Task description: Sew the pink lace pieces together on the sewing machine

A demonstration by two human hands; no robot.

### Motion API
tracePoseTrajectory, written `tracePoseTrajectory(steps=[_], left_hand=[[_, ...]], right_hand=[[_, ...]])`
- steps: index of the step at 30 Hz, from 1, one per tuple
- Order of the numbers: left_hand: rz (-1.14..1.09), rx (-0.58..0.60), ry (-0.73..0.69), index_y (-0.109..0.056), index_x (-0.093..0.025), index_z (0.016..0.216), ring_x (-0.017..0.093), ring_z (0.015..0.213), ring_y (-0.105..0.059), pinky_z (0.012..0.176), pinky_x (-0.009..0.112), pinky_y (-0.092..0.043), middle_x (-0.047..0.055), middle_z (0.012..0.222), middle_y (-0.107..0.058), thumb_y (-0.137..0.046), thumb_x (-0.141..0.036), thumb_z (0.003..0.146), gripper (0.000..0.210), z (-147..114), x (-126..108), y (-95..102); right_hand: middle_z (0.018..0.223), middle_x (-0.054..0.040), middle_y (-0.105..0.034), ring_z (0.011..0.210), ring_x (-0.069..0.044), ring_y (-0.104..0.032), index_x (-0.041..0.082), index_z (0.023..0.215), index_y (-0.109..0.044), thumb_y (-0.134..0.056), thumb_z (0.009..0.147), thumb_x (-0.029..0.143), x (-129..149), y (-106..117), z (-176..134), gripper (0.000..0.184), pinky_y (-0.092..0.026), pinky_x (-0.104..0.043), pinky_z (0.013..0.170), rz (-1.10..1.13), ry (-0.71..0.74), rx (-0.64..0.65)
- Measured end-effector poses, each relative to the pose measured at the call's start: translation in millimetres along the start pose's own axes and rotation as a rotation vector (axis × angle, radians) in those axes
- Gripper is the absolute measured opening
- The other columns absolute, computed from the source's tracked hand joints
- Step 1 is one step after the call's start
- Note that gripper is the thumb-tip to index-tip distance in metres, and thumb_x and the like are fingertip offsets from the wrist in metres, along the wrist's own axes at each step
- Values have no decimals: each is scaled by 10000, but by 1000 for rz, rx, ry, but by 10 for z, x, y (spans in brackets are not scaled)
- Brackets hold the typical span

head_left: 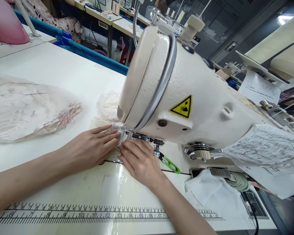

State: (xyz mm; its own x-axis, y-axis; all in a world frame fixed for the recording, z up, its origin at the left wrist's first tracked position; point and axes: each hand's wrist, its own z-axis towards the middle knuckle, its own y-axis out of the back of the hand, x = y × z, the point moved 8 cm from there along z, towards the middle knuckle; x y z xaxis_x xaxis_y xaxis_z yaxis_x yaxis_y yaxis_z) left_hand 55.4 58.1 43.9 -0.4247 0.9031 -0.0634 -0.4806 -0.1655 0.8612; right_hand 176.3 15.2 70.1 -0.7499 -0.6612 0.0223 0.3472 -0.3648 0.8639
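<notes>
Left fingers: the left hand (94, 145) is stretched out flat just left of frame centre, fingers nearly straight and close together, pressing down and not pinching anything I can see.
Right fingers: the right hand (142, 163) is also spread fairly flat, just below frame centre, fingers slightly bent, tips resting down. Can't tell if anything's tucked under the palm.
Lace: that's the white perforated lace trim (122, 137), dead centre between both sets of fingertips. More sheer off-white lace fabric (109, 106) lies just above the left fingers.
Metal bits: shiny silver machine parts (140, 136) sit right by the right fingers, partly hidden. Can't make out the needle, tbh.
Green thing: slim bright-green slotted piece (171, 164), just right of the right hand.
Machine: big cream sewing machine head (201, 88) filling the centre and right, with a yellow triangular warning sticker (182, 107).
Tabletop: glossy white work surface (75, 186), black printed ruler scale (107, 215) along the bottom.
Left side: sheer whitish bundle (26, 107) with loose reddish threads.
Lower right: crumpled white cloth (208, 187).
Upper left: rounded pink object (7, 23), plus another person's spotted clothing (63, 24) beyond a blue rail (93, 54).
</notes>
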Motion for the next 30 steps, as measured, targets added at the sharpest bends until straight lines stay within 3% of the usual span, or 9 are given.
tracePoseTrajectory(steps=[11, 17, 25, 30], left_hand=[[68, 40, 34, -666, -135, 1288, 256, 1321, -648, 1253, 434, -378, 132, 1387, -698, -348, -202, 1048, 404, 35, -5, 0], [78, -3, -16, -676, -132, 1355, 283, 1321, -645, 1267, 468, -345, 147, 1377, -700, -373, -261, 1065, 439, 23, -57, 29], [76, 1, -11, -664, -148, 1390, 270, 1355, -614, 1294, 451, -292, 107, 1367, -713, -352, -268, 1082, 454, 8, -96, 30], [59, 31, -27, -650, -161, 1410, 279, 1335, -632, 1286, 478, -314, 104, 1368, -712, -413, -235, 1056, 432, 41, -102, 52]], right_hand=[[1172, -58, -780, 1056, -176, -713, 154, 1120, -738, -563, 1078, 239, -47, -48, -29, 199, -510, -311, 917, -69, -32, 43], [1211, -90, -766, 1110, -182, -703, 141, 1171, -734, -618, 1058, 257, -91, -63, -73, 199, -526, -307, 922, -98, -40, 40], [1235, -56, -773, 856, -171, -727, 209, 1215, -749, -631, 1054, 312, -170, -68, -130, 225, -545, -326, 738, -176, -113, 34], [1238, -53, -771, 844, -211, -721, 262, 1272, -724, -647, 1040, 358, -221, -109, -211, 262, -569, -382, 776, -229, -192, 28]])
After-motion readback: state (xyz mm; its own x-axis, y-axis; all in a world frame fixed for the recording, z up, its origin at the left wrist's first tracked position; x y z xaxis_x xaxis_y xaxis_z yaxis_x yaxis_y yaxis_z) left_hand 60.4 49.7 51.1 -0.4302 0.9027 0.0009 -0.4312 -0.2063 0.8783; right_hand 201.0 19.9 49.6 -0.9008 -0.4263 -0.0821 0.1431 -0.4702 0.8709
